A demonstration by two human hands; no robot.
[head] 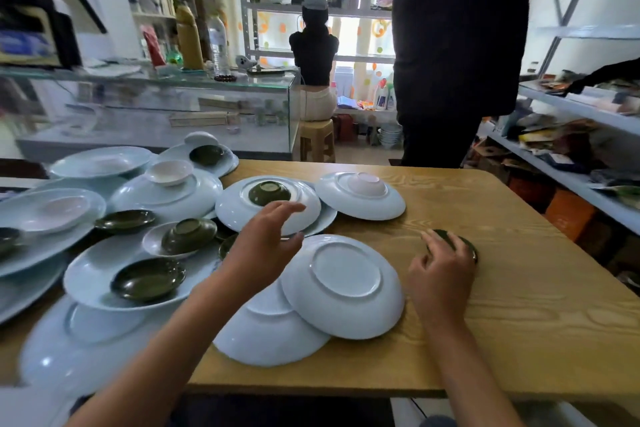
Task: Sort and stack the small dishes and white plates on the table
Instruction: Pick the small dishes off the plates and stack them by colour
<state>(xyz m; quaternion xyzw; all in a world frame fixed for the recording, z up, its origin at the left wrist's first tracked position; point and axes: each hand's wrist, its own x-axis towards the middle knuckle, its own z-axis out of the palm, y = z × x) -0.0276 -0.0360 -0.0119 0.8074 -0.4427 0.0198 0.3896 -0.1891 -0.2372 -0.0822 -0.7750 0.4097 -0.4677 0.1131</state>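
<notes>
1 head-worn wide-angle view, looking forward and down across the wooden table (519, 305) from its near edge. It sits close above the left hand (263, 246) and right hand (441, 270), with shelves (571, 107) beyond bending at the frame's edges.

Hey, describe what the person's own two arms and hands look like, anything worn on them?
Both forearms are bare, with no sleeves reaching into view. The left hand shows no glove, watch or ring. The right hand is also ungloved; a thin band that may be a ring shows on one finger, though it is too small to confirm.
</notes>
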